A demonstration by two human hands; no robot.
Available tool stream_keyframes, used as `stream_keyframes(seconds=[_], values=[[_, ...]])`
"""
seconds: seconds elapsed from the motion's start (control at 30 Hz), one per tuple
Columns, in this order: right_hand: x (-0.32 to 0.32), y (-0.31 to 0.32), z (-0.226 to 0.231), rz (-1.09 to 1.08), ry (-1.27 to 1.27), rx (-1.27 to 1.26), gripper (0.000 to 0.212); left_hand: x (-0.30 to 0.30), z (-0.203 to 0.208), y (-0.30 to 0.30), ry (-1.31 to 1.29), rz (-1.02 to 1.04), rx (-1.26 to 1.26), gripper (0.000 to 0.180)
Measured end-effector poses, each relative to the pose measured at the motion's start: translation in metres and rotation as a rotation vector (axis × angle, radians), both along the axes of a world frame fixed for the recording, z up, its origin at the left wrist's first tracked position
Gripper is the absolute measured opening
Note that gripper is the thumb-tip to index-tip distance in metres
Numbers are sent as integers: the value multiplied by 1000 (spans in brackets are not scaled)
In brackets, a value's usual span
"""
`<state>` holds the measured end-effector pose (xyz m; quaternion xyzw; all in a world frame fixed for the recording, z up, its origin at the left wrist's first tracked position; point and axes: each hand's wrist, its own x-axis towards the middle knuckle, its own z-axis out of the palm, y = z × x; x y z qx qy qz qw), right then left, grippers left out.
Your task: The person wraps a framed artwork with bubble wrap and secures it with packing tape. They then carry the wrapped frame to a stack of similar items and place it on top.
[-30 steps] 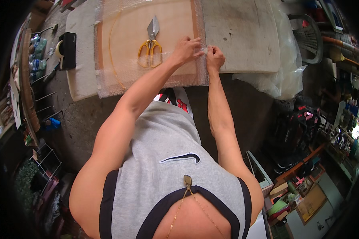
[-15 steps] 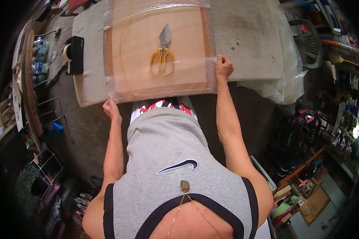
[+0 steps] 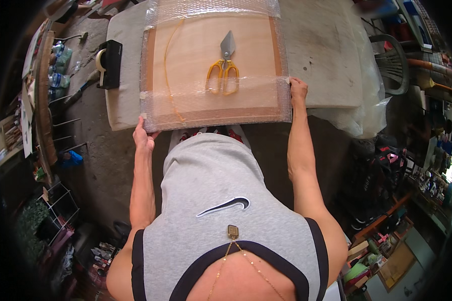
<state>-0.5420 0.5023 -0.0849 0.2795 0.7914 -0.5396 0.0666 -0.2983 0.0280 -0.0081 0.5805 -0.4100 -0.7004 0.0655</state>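
1. Rectangular, brown-bordered, bubble-wrapped panel [image 3: 258,57] is overhanging the pale tabletop's [image 3: 331,65] near edge.
2. Left hand [image 3: 145,137] is pinching the panel's near-left corner.
3. Right hand [image 3: 299,90] is curling fingers against its right edge, grip unclear.

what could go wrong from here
The yellow-handled scissors resting over the brown panel might slide if it tilts. The panel's near edge overhangs the table, so pressing there could shift it. If the right hand pulls hard, the bubble wrap might tear.
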Motion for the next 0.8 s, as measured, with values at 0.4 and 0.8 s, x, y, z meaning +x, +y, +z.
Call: stream_keyframes(seconds=[0.4,0.8], values=[[-1,-6,16,0,-319,-938,26,-4,-4,-21,-5,-133,50,43],[8,-20,43,159,-207,-92,41,-1,-7,-22,29,-121,114,45]])
